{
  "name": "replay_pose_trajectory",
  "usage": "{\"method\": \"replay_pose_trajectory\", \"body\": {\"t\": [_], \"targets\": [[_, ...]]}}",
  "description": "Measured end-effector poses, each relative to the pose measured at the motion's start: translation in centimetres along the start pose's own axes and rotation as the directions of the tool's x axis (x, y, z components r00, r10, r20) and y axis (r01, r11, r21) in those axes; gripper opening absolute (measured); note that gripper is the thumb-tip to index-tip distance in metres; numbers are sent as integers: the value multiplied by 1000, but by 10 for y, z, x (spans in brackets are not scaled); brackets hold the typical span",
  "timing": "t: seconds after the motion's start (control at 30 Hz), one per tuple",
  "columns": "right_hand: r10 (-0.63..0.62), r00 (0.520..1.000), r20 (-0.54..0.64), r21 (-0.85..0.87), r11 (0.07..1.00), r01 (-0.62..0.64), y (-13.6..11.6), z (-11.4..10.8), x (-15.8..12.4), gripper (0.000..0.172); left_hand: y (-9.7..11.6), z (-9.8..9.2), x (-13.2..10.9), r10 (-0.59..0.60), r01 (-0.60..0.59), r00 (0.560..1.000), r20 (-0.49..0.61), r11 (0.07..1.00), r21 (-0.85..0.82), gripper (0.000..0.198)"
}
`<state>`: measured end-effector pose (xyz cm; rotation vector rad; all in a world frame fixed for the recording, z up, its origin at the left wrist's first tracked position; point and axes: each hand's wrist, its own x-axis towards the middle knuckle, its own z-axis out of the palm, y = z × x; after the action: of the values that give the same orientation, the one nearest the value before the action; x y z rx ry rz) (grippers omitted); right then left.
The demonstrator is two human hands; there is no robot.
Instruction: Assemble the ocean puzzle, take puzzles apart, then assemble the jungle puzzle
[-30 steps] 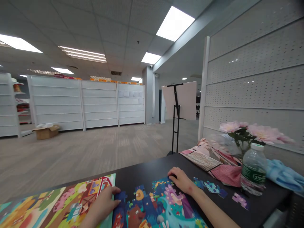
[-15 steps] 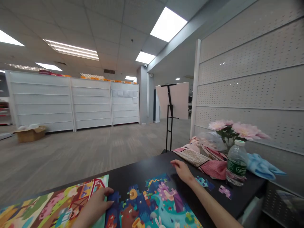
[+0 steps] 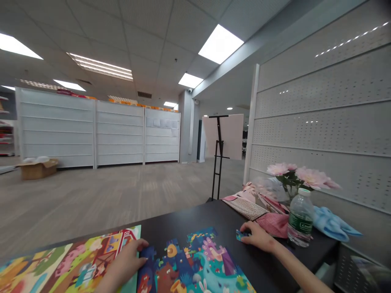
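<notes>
A partly assembled jigsaw puzzle [image 3: 183, 264] lies on the dark table, showing a bear, a rabbit and a purple creature on blue. My left hand [image 3: 126, 260] rests at its left edge, thumb and forefinger apart, over a colourful farm picture sheet [image 3: 85, 260]. To the right of the puzzle, my right hand [image 3: 258, 237] has its fingers closed around a blue puzzle piece [image 3: 240, 235] at the tabletop. Part of that piece is hidden by the fingers. The puzzle's lower edge runs out of view.
A water bottle [image 3: 301, 219] stands right of my right hand, before pink flowers [image 3: 308, 176]. Pink patterned cloth [image 3: 247, 206] and a blue cloth [image 3: 334, 224] lie near them. Beyond the table [image 3: 171, 224] are an easel [image 3: 217, 162], white panels and a cardboard box [image 3: 38, 169].
My right hand has moved right and down to the loose pieces, and its fingers have closed on a blue one. The left hand stays nearly in place. The view has tilted slightly upward.
</notes>
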<state>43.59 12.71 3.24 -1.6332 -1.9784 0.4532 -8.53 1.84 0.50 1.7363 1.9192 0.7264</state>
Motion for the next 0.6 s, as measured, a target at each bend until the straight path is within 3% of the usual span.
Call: {"method": "replay_pose_trajectory", "body": {"t": [0.17, 0.3, 0.4, 0.6], "targets": [[-41, 999, 34, 143, 989, 36, -18, -1, 1, 27, -1, 0, 0, 6, -6, 1000, 6, 1000, 1, 46], [-81, 996, 47, 313, 948, 62, -42, 15, 3, 40, 1, 0, -1, 1, -1, 1000, 3, 1000, -4, 45], [-84, 990, 115, 449, 893, 23, -65, 40, 4, 47, 4, -2, -3, -3, 3, 1000, -8, 1000, -8, 45], [-193, 955, 226, 609, 793, 16, -132, 109, 13, 31, 10, -6, -8, -21, 21, 999, -39, 1000, -12, 44]]}}
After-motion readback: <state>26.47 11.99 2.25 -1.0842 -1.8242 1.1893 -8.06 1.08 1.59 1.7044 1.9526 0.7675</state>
